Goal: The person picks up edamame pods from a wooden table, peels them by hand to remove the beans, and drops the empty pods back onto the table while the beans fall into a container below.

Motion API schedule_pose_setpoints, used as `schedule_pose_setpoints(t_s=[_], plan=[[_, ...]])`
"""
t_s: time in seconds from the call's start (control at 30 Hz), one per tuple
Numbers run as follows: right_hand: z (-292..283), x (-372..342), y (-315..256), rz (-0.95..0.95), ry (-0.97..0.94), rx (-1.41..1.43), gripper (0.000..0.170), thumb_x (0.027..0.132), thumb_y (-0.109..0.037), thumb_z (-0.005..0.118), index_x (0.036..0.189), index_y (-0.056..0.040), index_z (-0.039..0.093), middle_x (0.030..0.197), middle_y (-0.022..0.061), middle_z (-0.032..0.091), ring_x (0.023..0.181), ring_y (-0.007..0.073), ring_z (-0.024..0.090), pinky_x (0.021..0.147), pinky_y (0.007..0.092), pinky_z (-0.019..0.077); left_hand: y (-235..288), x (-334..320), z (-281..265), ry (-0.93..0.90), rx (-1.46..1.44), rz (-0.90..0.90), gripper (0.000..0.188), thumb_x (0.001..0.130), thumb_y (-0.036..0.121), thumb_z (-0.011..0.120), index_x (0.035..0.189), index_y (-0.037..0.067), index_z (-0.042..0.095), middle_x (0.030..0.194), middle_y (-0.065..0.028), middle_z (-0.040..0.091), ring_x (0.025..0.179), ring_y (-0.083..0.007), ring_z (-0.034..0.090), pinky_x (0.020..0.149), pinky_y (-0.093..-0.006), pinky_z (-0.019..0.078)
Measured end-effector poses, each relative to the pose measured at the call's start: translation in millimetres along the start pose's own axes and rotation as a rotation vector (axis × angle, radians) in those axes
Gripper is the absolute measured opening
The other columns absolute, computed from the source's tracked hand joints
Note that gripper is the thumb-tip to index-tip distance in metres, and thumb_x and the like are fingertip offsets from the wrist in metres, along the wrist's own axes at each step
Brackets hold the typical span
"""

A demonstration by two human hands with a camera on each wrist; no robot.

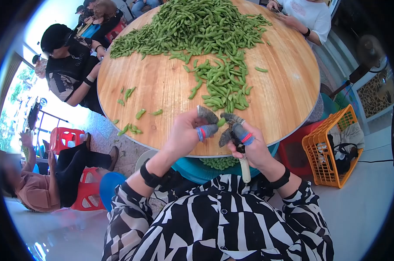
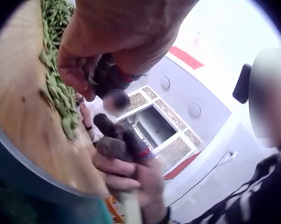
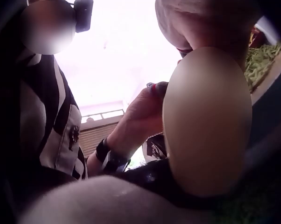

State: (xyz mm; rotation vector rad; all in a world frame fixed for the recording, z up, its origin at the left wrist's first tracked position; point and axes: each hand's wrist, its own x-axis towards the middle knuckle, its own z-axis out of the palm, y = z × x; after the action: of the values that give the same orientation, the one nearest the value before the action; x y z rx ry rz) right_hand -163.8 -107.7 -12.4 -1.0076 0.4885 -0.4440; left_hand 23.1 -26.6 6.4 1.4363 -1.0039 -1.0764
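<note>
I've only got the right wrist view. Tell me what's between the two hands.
Observer: A green pod, between the covered fingertips of the left hand and the right hand; the head view shows it.
Operator: Now tell me what the right hand grips.
Observer: Something with a pale handle, which sticks out below the hand toward the wearer. I can't make out its working end.
Operator: Check below the near edge of the table.
Observer: There are green beans or pods down there, by a teal tub; too small to tell which.
</note>
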Motion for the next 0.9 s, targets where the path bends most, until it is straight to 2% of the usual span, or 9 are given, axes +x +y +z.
schedule_pose_setpoints(t_s=[0.07, 0.17, 0.27, 0.6, 0.7, 0.77, 0.8, 0.87, 0.9], plan=[[2, -2, -3, 0.024, -0.099, 0.083, 0.036, 0.1, -0.019, 0.038, 0.133, -0.0052, 0.043, 0.075, 0.0072, 0.057, 0.05, 0.0063, 0.045, 0.043, 0.0172, 0.0341, -3, -6, 7, -0.036, -0.136, 0.002, 0.017, 0.082, 0.004, 0.067, 0.098, 0.0, 0.062, 0.08, -0.0017, 0.064, 0.068, -0.0066, 0.058, 0.055, -0.0208, 0.0446], [6, -4, -9, -0.002, -0.137, 0.054, 0.036, 0.099, -0.018, 0.039, 0.133, -0.0059, 0.043, 0.075, 0.0072, 0.057, 0.05, 0.0059, 0.044, 0.042, 0.0176, 0.0337, -5, -6, 10, 0.04, -0.132, 0.024, 0.017, 0.081, 0.001, 0.067, 0.097, 0.001, 0.062, 0.078, -0.0042, 0.064, 0.063, -0.0084, 0.057, 0.053, -0.0211, 0.0438], [7, -6, -3, -0.034, -0.122, -0.025, 0.036, 0.099, -0.016, 0.04, 0.134, -0.0067, 0.043, 0.071, 0.0054, 0.056, 0.049, 0.0053, 0.044, 0.042, 0.0177, 0.0339, -2, -10, 19, 0.065, -0.137, 0.111, 0.018, 0.082, 0.0, 0.066, 0.099, 0.001, 0.062, 0.08, -0.0034, 0.064, 0.064, -0.0075, 0.056, 0.054, -0.0211, 0.0437], [10, -6, -1, -0.115, -0.059, -0.211, 0.033, 0.095, -0.008, 0.046, 0.128, -0.0053, 0.052, 0.064, -0.0002, 0.053, 0.049, 0.0031, 0.042, 0.042, 0.0178, 0.0317, -11, -16, 18, 0.094, -0.104, 0.17, 0.015, 0.083, 0.001, 0.062, 0.098, 0.0, 0.061, 0.079, -0.0024, 0.061, 0.061, -0.0072, 0.052, 0.054, -0.0213, 0.0423], [9, -8, -4, -0.14, -0.069, -0.291, 0.033, 0.095, -0.007, 0.047, 0.127, -0.0049, 0.053, 0.065, 0.0001, 0.054, 0.049, 0.0028, 0.043, 0.042, 0.0178, 0.0317, -20, -13, 12, -0.02, -0.283, 0.046, 0.017, 0.084, 0.001, 0.059, 0.101, -0.001, 0.059, 0.077, -0.0047, 0.06, 0.064, -0.0108, 0.054, 0.054, -0.0246, 0.0439], [3, -11, -4, -0.116, -0.123, -0.243, 0.032, 0.096, -0.007, 0.046, 0.126, -0.0039, 0.054, 0.067, -0.0005, 0.055, 0.049, 0.0014, 0.042, 0.042, 0.017, 0.0311, -20, -12, 16, -0.149, -0.803, -0.137, 0.013, 0.082, 0.003, 0.057, 0.095, 0.0, 0.059, 0.067, -0.0044, 0.052, 0.051, -0.0113, 0.044, 0.044, -0.0254, 0.0355], [1, -12, -7, -0.116, -0.122, -0.243, 0.032, 0.096, -0.007, 0.046, 0.126, -0.0039, 0.054, 0.067, -0.0005, 0.055, 0.049, 0.0014, 0.042, 0.042, 0.017, 0.0311, -19, -12, 17, -0.15, -0.803, -0.137, 0.013, 0.082, 0.003, 0.057, 0.095, 0.0, 0.059, 0.067, -0.0044, 0.052, 0.051, -0.0113, 0.044, 0.044, -0.0254, 0.0355], [-2, -13, -13, -0.046, -0.216, -0.136, 0.032, 0.092, -0.004, 0.051, 0.124, -0.0018, 0.054, 0.073, 0.0034, 0.059, 0.054, 0.0088, 0.052, 0.046, 0.0217, 0.0398, -14, -13, 20, -0.199, -0.893, -0.151, 0.01, 0.082, 0.003, 0.054, 0.09, 0.0, 0.058, 0.064, -0.0052, 0.049, 0.048, -0.0115, 0.04, 0.043, -0.0254, 0.0336], [-3, -12, -10, -0.046, -0.216, -0.136, 0.032, 0.092, -0.004, 0.051, 0.124, -0.0018, 0.054, 0.073, 0.0034, 0.059, 0.054, 0.0088, 0.052, 0.046, 0.0217, 0.0398, -14, -14, 21, -0.199, -0.894, -0.151, 0.01, 0.082, 0.003, 0.054, 0.09, 0.0, 0.058, 0.064, -0.0052, 0.049, 0.048, -0.0115, 0.04, 0.043, -0.0254, 0.0336]])
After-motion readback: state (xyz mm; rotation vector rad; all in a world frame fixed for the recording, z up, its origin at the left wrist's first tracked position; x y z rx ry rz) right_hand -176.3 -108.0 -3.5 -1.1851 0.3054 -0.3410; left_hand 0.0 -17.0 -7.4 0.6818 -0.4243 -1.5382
